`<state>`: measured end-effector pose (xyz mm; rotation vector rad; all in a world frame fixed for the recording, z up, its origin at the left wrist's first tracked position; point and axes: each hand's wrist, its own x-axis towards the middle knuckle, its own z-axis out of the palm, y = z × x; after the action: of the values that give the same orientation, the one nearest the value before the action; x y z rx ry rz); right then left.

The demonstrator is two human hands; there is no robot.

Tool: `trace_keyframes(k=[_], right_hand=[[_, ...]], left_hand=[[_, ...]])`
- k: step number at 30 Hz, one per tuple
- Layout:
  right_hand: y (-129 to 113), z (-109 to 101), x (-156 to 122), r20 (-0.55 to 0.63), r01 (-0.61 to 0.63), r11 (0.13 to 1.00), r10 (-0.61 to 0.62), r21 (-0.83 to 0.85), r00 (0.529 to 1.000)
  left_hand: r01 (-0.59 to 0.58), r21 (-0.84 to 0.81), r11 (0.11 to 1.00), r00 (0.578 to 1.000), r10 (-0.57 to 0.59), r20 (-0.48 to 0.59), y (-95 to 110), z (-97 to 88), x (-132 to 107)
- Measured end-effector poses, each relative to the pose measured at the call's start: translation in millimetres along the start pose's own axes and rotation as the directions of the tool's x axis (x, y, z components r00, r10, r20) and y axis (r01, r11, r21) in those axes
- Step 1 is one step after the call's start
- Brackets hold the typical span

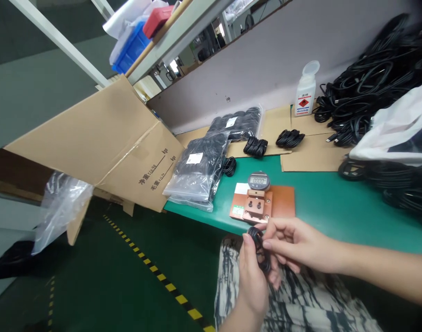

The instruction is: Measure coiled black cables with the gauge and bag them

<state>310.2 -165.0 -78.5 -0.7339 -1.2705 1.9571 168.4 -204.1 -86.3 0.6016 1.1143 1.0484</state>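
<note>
My left hand [252,276] and my right hand [295,246] meet just below the green table's front edge [321,221], over my lap. Both are closed on a small stack of black rubber rings [259,249], left thumb on top, right fingers pinching from the right. Directly above the hands a copper-coloured fixture [257,207] with a digital dial gauge [258,180] sits on a brown plate.
Clear bags of black rings [200,170] lie left of the gauge, with loose ring bundles [255,146] on cardboard sheets behind. A white solvent bottle [305,92] stands by the wall. Black cables [373,87] pile at the right. An open carton [103,138] hangs off the table's left.
</note>
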Motion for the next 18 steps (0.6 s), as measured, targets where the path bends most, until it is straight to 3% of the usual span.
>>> trace_keyframes(k=[6,10,12,15,18], right_hand=[[2.5,1.1,2.5,0.056,-0.038,0.996,0.033,0.086,0.998],[2.4,0.2,2.9,0.021,-0.043,0.998,0.042,0.052,0.999],[1.6,-0.4,2.4,0.020,-0.056,0.998,0.056,0.008,0.998],[0.0,-1.0,1.3,0.023,-0.089,0.994,0.091,-0.059,0.996],[-1.7,-1.2,1.0,0.037,-0.101,0.989,0.106,-0.107,0.994]], left_hand=[[-0.047,0.046,0.998,0.996,0.043,0.073,-2.4,-2.5,0.2],[-0.051,0.039,0.998,0.985,0.044,0.166,6.7,-8.8,-4.9],[-0.102,0.022,0.995,0.976,0.096,0.197,20.8,-12.2,-7.3],[-0.283,0.066,0.957,0.945,0.267,0.187,53.4,-14.5,-1.7],[-0.415,0.370,0.831,0.908,0.402,0.116,93.3,-9.4,25.9]])
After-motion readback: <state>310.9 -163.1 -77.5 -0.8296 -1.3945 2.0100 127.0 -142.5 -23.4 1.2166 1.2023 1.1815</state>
